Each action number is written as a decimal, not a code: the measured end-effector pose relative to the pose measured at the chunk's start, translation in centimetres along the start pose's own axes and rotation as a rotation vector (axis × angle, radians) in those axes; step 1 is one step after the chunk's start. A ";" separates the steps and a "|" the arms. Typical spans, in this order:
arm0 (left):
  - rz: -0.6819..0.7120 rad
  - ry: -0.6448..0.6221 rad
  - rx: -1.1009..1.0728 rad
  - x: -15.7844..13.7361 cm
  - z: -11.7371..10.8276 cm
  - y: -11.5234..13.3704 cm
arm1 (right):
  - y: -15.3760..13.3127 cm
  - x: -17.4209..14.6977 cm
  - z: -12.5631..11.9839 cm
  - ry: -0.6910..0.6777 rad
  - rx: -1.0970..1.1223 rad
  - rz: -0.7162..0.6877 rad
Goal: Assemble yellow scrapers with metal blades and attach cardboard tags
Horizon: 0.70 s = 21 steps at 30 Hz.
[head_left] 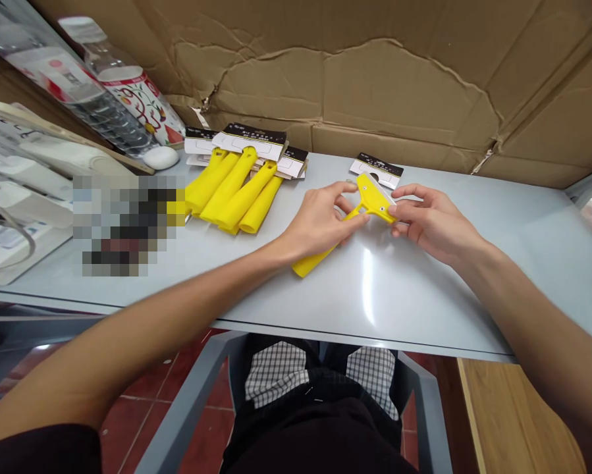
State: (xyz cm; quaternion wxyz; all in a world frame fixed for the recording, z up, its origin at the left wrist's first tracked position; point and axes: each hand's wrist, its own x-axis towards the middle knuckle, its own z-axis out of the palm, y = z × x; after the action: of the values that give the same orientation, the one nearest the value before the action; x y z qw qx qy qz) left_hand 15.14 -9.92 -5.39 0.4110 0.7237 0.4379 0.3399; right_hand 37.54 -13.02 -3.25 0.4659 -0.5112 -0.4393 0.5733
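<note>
Both my hands hold one yellow scraper [373, 198] above the grey table, its wide blade head tilted up and to the right. My left hand [322, 214] is closed around the neck, with the handle running down to the lower left below it. The fingers of my right hand [424, 217] pinch the right end of the head near the blade edge. Just behind the scraper lies a black and white header card [378, 170]. Left of my left hand, several yellow scraper handles [234, 187] lie in a pile with header cards [251, 139] at their far ends.
Cardboard [375, 92] stands along the table's back edge. At the left are plastic bottles [140, 99], a small white rounded object [161, 157] and a rack of white items [24, 171]. A patch beside the pile is pixelated. The table's front edge [300, 332] runs above my lap.
</note>
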 end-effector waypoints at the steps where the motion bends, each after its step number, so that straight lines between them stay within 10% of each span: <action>1: 0.087 0.042 0.093 0.0 -0.2 -0.1 | 0.1 0.1 0.0 0.001 0.011 -0.005; 7: 0.589 0.101 0.429 -0.8 0.1 -1.1 | 0.4 0.4 -0.4 0.009 0.034 -0.042; 21: 0.444 -0.033 0.318 -0.3 -0.5 -0.6 | 0.2 -0.3 -0.1 -0.057 -0.076 -0.167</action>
State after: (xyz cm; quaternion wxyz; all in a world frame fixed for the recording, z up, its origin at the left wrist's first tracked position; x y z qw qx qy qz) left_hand 14.39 -9.84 -5.78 0.2148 0.8629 0.3096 0.3367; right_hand 37.67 -13.30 -3.39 0.4797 -0.4737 -0.5150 0.5294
